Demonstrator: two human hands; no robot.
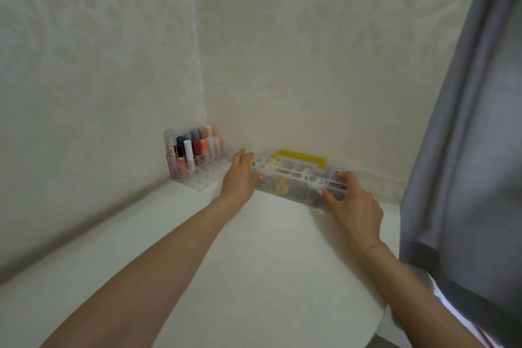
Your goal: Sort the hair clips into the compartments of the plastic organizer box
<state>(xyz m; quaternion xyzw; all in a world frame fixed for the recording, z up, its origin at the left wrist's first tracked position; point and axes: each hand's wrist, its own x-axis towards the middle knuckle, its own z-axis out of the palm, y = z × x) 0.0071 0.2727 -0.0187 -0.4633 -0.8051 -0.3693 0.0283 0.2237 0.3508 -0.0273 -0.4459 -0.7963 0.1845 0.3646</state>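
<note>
A clear plastic organizer box (296,186) with a yellow handle (299,157) stands at the back of the white table, close to the wall. Blurred coloured hair clips (281,184) show through its walls in several compartments. My left hand (240,175) grips the box's left end, fingers over the top edge. My right hand (353,200) grips the right end, thumb on the front wall and fingers over the rim. Both arms stretch forward across the table.
A clear rack of lipsticks and small cosmetic tubes (192,155) stands in the wall corner, just left of my left hand. A grey curtain (466,150) hangs at the right. The white table (268,263) has a rounded front edge at lower right.
</note>
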